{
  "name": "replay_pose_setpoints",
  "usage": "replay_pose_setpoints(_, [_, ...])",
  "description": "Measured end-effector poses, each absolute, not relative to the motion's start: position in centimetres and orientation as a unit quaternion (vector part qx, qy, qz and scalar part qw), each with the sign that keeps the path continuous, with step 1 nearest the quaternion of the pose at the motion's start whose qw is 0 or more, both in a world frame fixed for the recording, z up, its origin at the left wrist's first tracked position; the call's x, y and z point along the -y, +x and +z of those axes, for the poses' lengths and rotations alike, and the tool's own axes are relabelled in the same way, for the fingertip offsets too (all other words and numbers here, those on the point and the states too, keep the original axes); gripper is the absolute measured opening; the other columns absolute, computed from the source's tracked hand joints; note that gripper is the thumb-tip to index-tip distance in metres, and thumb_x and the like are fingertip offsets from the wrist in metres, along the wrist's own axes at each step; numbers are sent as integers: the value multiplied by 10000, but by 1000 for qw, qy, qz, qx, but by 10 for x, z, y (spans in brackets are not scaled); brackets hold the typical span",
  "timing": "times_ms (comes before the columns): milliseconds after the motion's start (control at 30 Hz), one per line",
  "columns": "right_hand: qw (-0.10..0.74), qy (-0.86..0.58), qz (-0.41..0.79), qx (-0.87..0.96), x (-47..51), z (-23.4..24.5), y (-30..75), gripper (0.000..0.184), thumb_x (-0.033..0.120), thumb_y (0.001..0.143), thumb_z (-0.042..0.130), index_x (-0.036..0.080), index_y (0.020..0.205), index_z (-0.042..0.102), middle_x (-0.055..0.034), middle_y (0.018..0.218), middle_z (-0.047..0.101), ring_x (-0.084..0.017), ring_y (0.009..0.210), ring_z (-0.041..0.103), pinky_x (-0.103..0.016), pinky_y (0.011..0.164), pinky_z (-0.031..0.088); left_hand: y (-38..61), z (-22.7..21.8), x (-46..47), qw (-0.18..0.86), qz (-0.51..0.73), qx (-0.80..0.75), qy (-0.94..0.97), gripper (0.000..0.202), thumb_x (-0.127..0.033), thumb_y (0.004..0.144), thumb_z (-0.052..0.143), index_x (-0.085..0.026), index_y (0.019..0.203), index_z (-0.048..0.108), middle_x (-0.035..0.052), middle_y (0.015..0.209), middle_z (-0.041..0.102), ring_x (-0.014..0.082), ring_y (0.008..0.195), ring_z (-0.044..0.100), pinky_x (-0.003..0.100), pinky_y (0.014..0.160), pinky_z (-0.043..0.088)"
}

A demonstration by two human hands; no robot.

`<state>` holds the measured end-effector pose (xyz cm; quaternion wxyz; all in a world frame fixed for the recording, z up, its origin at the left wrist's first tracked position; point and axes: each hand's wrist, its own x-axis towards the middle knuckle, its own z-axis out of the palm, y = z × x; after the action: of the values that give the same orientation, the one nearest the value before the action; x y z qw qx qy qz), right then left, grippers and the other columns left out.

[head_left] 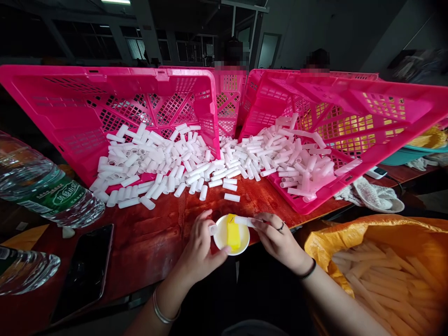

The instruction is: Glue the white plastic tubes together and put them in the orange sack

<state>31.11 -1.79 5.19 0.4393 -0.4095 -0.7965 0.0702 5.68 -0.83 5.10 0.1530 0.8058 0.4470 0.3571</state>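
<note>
Note white tube lying over top edge of yellow block in white dish; contact unclear. Take dish as clock centre. At 3 o'clock, see right hand pinching tube's outer end; at 9, left hand pinching second tube, thumb at dish rim. On worktop, record tube heap at 12, pink basket at 11, another pink basket at 1. Farther out, find large bottle at 10, phone near 8, orange sack near 4.
</note>
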Motion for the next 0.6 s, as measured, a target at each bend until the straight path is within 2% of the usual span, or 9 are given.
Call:
replay_pose_setpoints(67, [485,-430,102,755,26,61,310,339,134,896,562,291,1195,586,-90,1058,656,-238,999,636,-391,840,562,55,59,9,144,358,-455,803,175,-283,932,447,-192,1081,457,167,1242,555,274,1158,565,422,950,490])
replay_pose_setpoints(133, [524,-442,171,708,34,74,306,288,177,902,571,287,1168,590,-80,1035,666,-227,958,646,-372,814,567,55,69,9,144,334,-438,822,177,-228,965,384,-205,1120,468,113,1090,634,226,1026,630,362,889,519])
replay_pose_setpoints(200, [531,-432,243,688,42,87,301,262,197,913,565,281,1159,597,-69,1018,671,-206,908,654,-338,778,567,57,81,11,144,312,-405,847,212,-249,963,446,-219,1170,481,75,1022,666,210,950,651,323,839,535])
replay_pose_setpoints(333, [483,-413,301,711,50,109,296,258,187,909,586,261,1153,624,-54,991,672,-169,883,649,-282,779,539,63,107,17,90,318,-366,870,246,-237,959,474,-202,1197,525,66,993,665,202,903,638,301,793,536])
replay_pose_setpoints(467, [419,-404,314,751,55,125,293,200,174,922,553,221,1101,629,-53,933,675,-155,846,639,-267,769,513,70,123,31,-15,261,-344,902,230,-211,956,451,-180,1148,573,56,823,647,224,738,600,358,685,523])
replay_pose_setpoints(533, [407,-394,300,767,58,132,291,154,167,942,489,200,1009,624,-39,831,665,-142,751,625,-252,696,500,76,128,41,40,237,-353,904,200,-252,956,450,-175,1076,591,61,811,643,227,732,591,361,670,510])
replay_pose_setpoints(600, [430,-387,230,782,64,136,288,197,164,955,415,192,873,592,-18,696,618,-130,623,574,-247,604,463,85,131,52,212,209,-376,877,203,-310,956,446,-174,977,595,57,824,634,202,742,590,321,665,502])
